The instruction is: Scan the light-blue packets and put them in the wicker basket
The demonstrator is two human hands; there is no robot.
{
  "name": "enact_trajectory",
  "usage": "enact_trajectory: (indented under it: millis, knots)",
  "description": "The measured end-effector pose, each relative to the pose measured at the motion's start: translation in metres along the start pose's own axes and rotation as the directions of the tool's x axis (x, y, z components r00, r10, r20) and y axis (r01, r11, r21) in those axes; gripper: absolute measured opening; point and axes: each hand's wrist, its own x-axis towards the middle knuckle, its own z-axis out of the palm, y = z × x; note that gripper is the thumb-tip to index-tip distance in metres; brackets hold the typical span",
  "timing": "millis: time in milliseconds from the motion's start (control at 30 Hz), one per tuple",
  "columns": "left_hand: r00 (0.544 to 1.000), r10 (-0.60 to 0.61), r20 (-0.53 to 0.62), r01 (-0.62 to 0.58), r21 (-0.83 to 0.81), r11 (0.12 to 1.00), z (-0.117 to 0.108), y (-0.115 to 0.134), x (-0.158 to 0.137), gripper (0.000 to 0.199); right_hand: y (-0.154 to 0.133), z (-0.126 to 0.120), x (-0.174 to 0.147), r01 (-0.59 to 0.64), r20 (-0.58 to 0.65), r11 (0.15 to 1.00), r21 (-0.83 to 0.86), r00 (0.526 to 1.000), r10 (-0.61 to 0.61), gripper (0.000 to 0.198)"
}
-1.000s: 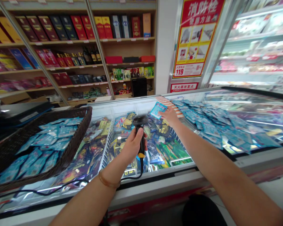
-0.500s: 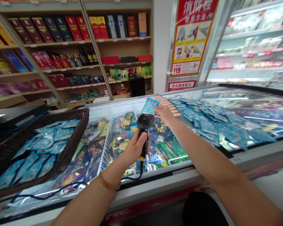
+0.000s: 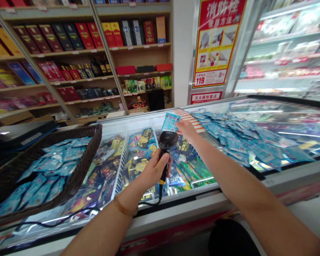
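My left hand [image 3: 158, 166] is wrapped round the handle of a black barcode scanner [image 3: 167, 140] with a yellow band near its base. The scanner's head points away from me, over the glass freezer top. Just beyond it, my right hand [image 3: 186, 128] pinches a small light-blue packet [image 3: 169, 122] by its right edge and holds it up. The packet's lower edge sits close to the scanner head. To the left, a dark woven basket [image 3: 94, 142] contains several similar blue packets [image 3: 53, 161]. A wide spread of blue packets [image 3: 233, 137] lies on the freezer glass to the right.
Under the glass of the chest freezer [image 3: 202, 195] lie frozen goods in bright wrappers. The scanner's black cable [image 3: 69, 216] runs left across the top. Behind stand shelves with boxed bottles [image 3: 66, 37], a red poster [image 3: 216, 46] and a lit refrigerated display [image 3: 288, 53].
The scanner in my left hand has shifted slightly right, and its head has tilted. My right hand with the packet has barely moved. The view has shifted a little.
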Motion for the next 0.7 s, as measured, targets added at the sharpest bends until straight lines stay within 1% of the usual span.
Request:
enact_trajectory:
  millis: [67, 133, 200, 267, 300, 367, 400, 467, 500, 567, 633, 700]
  knots:
    - [1.0, 0.008, -0.001, -0.008, -0.002, 1.0, 0.001, -0.001, 0.0, 0.044, 0.002, 0.0, -0.001, 0.007, 0.001, 1.0, -0.009, 1.0, -0.007, 0.04]
    - [0.999, 0.011, -0.032, -0.012, -0.019, 1.0, 0.003, 0.0, 0.0, 0.047, 0.006, 0.002, -0.001, 0.008, -0.005, 1.0, -0.019, 1.0, -0.008, 0.039]
    - [0.992, 0.016, -0.124, -0.021, -0.043, 0.999, 0.005, 0.007, 0.0, 0.049, 0.012, 0.01, -0.002, -0.018, -0.048, 1.0, -0.023, 0.999, 0.017, 0.036]
    - [0.962, 0.009, -0.272, -0.031, -0.076, 0.997, 0.003, 0.018, -0.002, 0.051, 0.018, 0.023, -0.001, -0.095, -0.097, 0.995, -0.005, 0.991, 0.094, 0.032]
    - [0.937, -0.004, -0.35, -0.034, -0.101, 0.994, -0.001, 0.026, -0.002, 0.051, 0.02, 0.033, -0.001, -0.145, -0.102, 0.989, 0.014, 0.984, 0.145, 0.029]
    - [0.873, -0.032, -0.486, -0.052, -0.158, 0.986, -0.016, 0.043, -0.006, 0.051, 0.021, 0.056, 0.001, -0.228, -0.06, 0.972, 0.048, 0.971, 0.231, 0.022]
    - [0.843, -0.038, -0.537, -0.071, -0.179, 0.981, -0.026, 0.052, -0.009, 0.05, 0.019, 0.07, 0.003, -0.256, -0.028, 0.965, 0.061, 0.966, 0.258, 0.02]
    - [0.774, -0.007, -0.633, -0.147, -0.19, 0.971, -0.052, 0.07, -0.018, 0.048, 0.014, 0.101, 0.007, -0.281, 0.024, 0.957, 0.074, 0.96, 0.28, 0.019]
    - [0.732, 0.015, -0.681, -0.192, -0.185, 0.964, -0.066, 0.078, -0.023, 0.047, 0.01, 0.119, 0.009, -0.288, 0.047, 0.954, 0.084, 0.957, 0.285, 0.019]
    - [0.632, 0.051, -0.773, -0.275, -0.163, 0.948, -0.094, 0.092, -0.036, 0.045, 0.001, 0.157, 0.014, -0.312, 0.1, 0.944, 0.107, 0.948, 0.302, 0.02]
    - [0.54, 0.062, -0.839, -0.325, -0.14, 0.935, -0.118, 0.101, -0.05, 0.042, -0.008, 0.199, 0.018, -0.336, 0.159, 0.934, 0.122, 0.935, 0.316, 0.02]
    - [0.469, 0.061, -0.881, -0.351, -0.122, 0.928, -0.138, 0.106, -0.065, 0.041, -0.016, 0.241, 0.02, -0.359, 0.23, 0.923, 0.139, 0.918, 0.323, 0.02]
